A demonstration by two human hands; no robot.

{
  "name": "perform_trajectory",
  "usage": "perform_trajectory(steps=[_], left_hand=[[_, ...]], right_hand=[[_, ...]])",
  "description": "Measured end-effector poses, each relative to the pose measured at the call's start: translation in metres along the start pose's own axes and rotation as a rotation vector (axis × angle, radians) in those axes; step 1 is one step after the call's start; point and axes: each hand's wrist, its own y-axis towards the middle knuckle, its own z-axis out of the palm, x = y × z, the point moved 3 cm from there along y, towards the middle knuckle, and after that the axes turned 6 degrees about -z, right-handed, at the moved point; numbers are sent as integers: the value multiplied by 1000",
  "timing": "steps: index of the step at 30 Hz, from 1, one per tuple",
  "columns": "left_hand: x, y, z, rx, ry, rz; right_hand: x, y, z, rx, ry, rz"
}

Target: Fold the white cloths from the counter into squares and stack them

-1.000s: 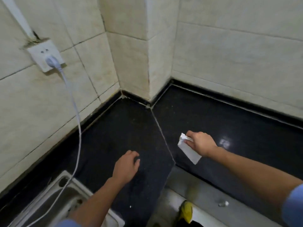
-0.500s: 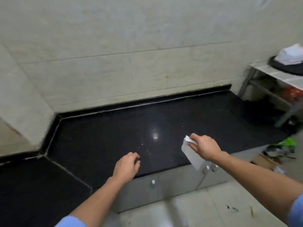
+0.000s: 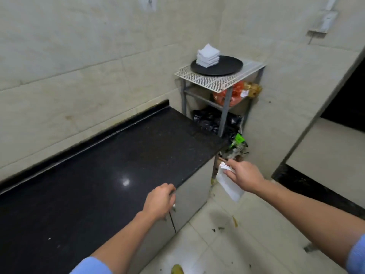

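Folded white cloth [image 3: 230, 183] pinched in right hand [image 3: 245, 176], over tiled floor [image 3: 227, 248] past right end of black stone bench [image 3: 98, 175]. Left hand [image 3: 159, 202] loosely curled, empty, at bench front edge. Stack of folded white cloths [image 3: 208, 55] on round black tray [image 3: 227, 69] atop white wire rack [image 3: 207, 81].

Lighting: dim, even, indoor; source out of view. Glare: one small white spot on the black desk [image 3: 94, 167], near its front edge. Shadows: faint, soft-edged. Doorway [image 3: 349, 91], right: unlit, black. Focus: slightly soft throughout. Distortion: wall [image 3: 79, 56] lines bow toward the frame edges.
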Motion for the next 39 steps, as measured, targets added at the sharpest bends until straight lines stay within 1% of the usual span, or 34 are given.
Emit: perform_trajectory(steps=[4,8,13,16,18,22,28,30,32,34,36,37,39], left_hand=[[-44,75,18,46,10,107],[-88,164,29,61,0,199],[-140,276,15,46,-17,307],[-172,337,-6,-9,-56,362],[-192,370,-18,-32,-91,379],[-229,433,-39,-109,-141,415],[-295,524,-78,-318,-169,493],[-320,553,-88,-348,-169,487],[-343,584,-92,-260,-216,423],[-359,614,-89,-91,-277,298],[-368,636,-85,52,-398,183],[-369,645,-82,95,-481,138],[-365,658,-79,128,-596,50]], right_hand=[[-72,11,3,16,12,127],[-136,46,-4,17,-20,204],[-204,107,-37,-45,-13,287],[-240,143,-59,-148,19,312],[-264,165,-70,-207,54,307],[-311,216,-93,-244,73,276],[-369,315,-141,-393,258,52],[-387,347,-156,-414,305,-43],[-403,378,-171,-411,331,-136],[-416,405,-183,-390,365,-205],[-425,430,-189,-369,405,-264],[-428,441,-190,-358,437,-289],[-431,464,-189,-329,509,-330]])
